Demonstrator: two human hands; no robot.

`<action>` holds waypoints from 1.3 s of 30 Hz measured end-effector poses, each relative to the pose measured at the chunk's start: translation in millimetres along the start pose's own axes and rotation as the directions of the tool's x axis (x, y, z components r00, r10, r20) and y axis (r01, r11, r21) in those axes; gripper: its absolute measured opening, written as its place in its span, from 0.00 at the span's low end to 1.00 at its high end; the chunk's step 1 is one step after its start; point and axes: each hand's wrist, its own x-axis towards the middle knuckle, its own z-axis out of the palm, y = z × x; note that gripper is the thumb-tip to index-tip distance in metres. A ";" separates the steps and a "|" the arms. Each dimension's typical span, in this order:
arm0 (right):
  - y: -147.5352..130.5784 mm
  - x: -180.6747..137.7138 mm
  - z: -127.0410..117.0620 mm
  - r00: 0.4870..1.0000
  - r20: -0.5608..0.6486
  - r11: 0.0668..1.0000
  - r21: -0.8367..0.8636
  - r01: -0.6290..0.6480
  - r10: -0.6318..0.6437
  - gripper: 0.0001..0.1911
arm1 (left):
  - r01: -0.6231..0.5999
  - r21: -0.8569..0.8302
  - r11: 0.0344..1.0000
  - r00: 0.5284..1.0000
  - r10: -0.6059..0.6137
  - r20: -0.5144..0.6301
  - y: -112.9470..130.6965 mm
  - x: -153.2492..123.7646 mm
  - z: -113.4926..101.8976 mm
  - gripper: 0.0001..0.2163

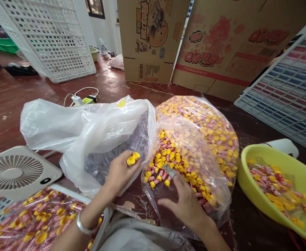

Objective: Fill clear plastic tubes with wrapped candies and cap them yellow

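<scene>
Two or so yellow-capped tubes [132, 159] are gripped in my left hand [123, 170], their yellow ends up. That hand is at the mouth of a white plastic bag [90, 129], in which clear plastic pieces [97, 165] lie. My right hand [188, 202] has its fingers apart, a grey wrap on one fingertip. Its fingertips are at the edge of a pile of small red-and-white tubes with yellow caps [165, 153]. This pile spills from a large clear plastic bag [210, 129] full of the same tubes. Nothing shows in the right hand.
At the left, a fan [17, 172] stands by a crate holding bagged capped tubes [40, 223]. A yellow basin [257, 195] with more is at the right. Behind are a power strip [88, 99], cardboard boxes [153, 66] and white crates [51, 38].
</scene>
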 end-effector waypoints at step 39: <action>-32.5 10.0 -4.1 0.996 -0.063 0.856 0.508 0.090 -0.068 0.17 | 0.518 -0.685 0.512 0.804 -0.018 0.595 -10.6 -81.9 29.3 0.19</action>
